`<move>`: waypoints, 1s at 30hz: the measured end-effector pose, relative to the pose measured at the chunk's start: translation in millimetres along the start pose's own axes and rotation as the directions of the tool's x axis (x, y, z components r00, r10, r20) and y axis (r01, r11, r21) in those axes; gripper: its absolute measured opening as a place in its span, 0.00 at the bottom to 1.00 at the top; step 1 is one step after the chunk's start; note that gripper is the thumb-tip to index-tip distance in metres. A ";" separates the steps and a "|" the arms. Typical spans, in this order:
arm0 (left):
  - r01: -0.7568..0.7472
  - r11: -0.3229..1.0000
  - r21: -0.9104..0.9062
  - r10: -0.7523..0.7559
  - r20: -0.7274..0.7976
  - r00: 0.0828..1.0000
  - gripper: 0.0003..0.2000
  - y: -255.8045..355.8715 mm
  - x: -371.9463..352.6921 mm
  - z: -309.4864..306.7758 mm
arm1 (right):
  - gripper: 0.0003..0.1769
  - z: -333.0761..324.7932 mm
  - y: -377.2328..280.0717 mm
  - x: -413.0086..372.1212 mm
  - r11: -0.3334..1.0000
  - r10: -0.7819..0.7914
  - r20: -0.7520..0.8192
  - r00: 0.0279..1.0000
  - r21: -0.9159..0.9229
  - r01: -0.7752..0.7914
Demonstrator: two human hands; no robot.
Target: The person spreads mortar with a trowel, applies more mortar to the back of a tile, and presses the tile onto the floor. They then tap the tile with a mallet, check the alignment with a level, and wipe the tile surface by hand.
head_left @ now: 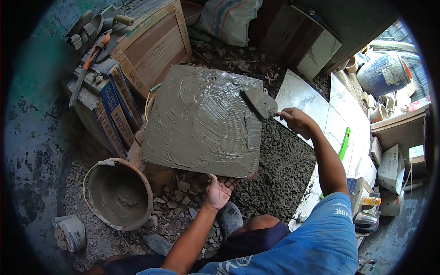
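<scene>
A large square tile (197,119) lies before me, its upper face coated with wet grey mortar that carries ridged, curved strokes. At its near edge my left hand (219,191) is turned palm up, thumb against the edge and fingers under it, holding the tile. My right hand (297,123) is closed round the handle of a trowel (261,102), whose blade rests on the mortar by the tile's right edge. Rough wet mortar (279,172) covers the floor beside and partly beneath the tile.
White marbled tiles (300,98) are laid at the right, with a green level (344,143) on them. A mortar-smeared bucket (120,195) stands left on rubble. Boxes of tiles (110,112) lean behind it, with tools on top. A woven sack (229,20) and blue drum (384,73) are farther back.
</scene>
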State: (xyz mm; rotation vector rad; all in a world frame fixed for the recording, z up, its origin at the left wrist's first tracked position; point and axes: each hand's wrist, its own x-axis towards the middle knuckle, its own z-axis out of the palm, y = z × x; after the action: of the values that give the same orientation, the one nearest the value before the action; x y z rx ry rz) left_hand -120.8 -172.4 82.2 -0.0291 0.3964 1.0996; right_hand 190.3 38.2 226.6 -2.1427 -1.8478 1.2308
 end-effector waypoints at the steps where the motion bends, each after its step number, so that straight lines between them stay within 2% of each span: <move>1: 0.003 1.000 -0.011 -0.003 -0.001 1.000 0.31 -0.4 0.3 0.4 | 0.27 7.1 9.0 -2.4 0.997 -0.043 0.024 0.999 -0.071 0.044; 2: 0.005 1.000 -0.015 -0.005 -0.002 1.000 0.31 -0.7 -0.1 0.3 | 0.27 14.3 17.7 -3.4 0.986 -0.083 0.053 0.995 -0.138 0.089; 3: 0.003 1.000 0.013 -0.003 -0.011 1.000 0.30 -0.3 -0.2 0.4 | 0.27 13.3 2.7 -16.0 0.996 0.006 -0.017 1.000 -0.092 -0.008; 4: -0.001 0.999 0.042 0.002 -0.019 1.000 0.30 0.4 0.3 0.5 | 0.26 7.5 13.5 -5.4 0.992 0.019 -0.114 0.993 -0.122 -0.033; 6: 0.004 0.999 0.040 -0.003 -0.010 1.000 0.30 0.9 -0.2 0.8 | 0.24 -8.5 3.8 -10.1 0.985 0.148 -0.170 0.974 -0.060 -0.160; 7: 0.004 0.999 0.037 -0.004 0.000 1.000 0.30 1.0 -0.2 1.2 | 0.22 -15.2 1.8 -8.0 0.986 0.166 -0.076 0.983 0.026 -0.165; 8: -0.001 0.999 0.033 0.001 -0.006 1.000 0.30 1.3 -1.1 1.6 | 0.22 -11.7 0.1 -11.0 0.986 0.164 -0.069 0.984 0.021 -0.163; 10: 0.000 0.999 0.033 -0.001 0.021 1.000 0.30 0.2 0.5 1.5 | 0.21 0.5 -7.3 -20.5 0.964 0.026 0.184 0.983 0.254 -0.073; 11: -0.022 0.999 0.025 0.021 0.015 1.000 0.30 0.2 0.7 1.0 | 0.20 11.5 -14.2 -25.2 0.960 0.047 0.256 0.965 0.256 -0.115; 14: -0.026 0.999 0.019 0.025 0.021 0.999 0.31 -1.8 1.2 -0.9 | 0.21 49.1 -34.2 -51.6 0.979 0.066 0.319 0.945 0.164 -0.124; 15: -0.011 1.000 0.028 0.010 0.031 0.999 0.31 -2.2 2.0 -0.6 | 0.21 61.1 -38.9 -61.4 0.969 0.057 0.381 0.923 0.202 -0.143; 16: 0.010 0.999 0.037 -0.011 0.042 0.999 0.32 -2.7 2.7 -0.5 | 0.21 71.7 -59.5 -79.4 0.974 0.080 0.396 0.915 0.163 -0.156; 18: 0.025 1.000 0.001 -0.025 0.033 0.999 0.33 -2.7 4.4 -4.2 | 0.22 94.0 -78.2 -104.4 0.983 0.059 0.429 0.901 0.130 -0.126; 20: 0.058 0.998 -0.002 -0.057 0.127 0.990 0.34 -1.8 5.6 -4.2 | 0.22 106.2 -92.7 -125.0 0.986 0.075 0.460 0.885 0.098 -0.135; 21: 0.051 0.999 -0.007 -0.049 0.112 0.993 0.36 -4.1 9.1 -5.9 | 0.23 108.6 -93.3 -133.1 0.990 0.069 0.482 0.873 0.077 -0.121; 22: 0.049 0.998 -0.031 -0.046 0.107 0.993 0.36 -1.9 7.3 -1.5 | 0.23 109.5 -88.7 -140.7 0.986 0.092 0.479 0.873 0.076 -0.146; 24: 0.068 0.997 -0.045 -0.064 0.085 0.994 0.35 -1.1 4.8 -2.0 | 0.24 110.2 -78.0 -154.7 0.984 -0.012 0.288 0.958 -0.167 0.062; 25: 0.103 0.994 -0.037 -0.100 0.069 0.993 0.33 1.9 5.7 -5.9 | 0.24 113.0 -60.3 -160.6 0.982 0.027 0.258 0.966 -0.189 0.023; 26: 0.058 0.996 -0.068 -0.054 0.053 0.997 0.32 -2.1 3.8 -6.3 | 0.24 113.8 -46.9 -171.9 0.980 0.045 0.259 0.965 -0.198 0.008; 30: 0.062 0.994 -0.089 -0.059 0.044 0.997 0.30 -0.9 3.7 -7.5 | 0.24 113.0 -5.0 -229.6 0.959 0.186 0.366 0.912 -0.271 -0.086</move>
State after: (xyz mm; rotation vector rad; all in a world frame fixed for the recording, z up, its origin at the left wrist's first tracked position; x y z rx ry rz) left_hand -120.8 -171.3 73.8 -0.0978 0.3063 1.0560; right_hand 128.0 -205.9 271.7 -2.3260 -2.1354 1.6385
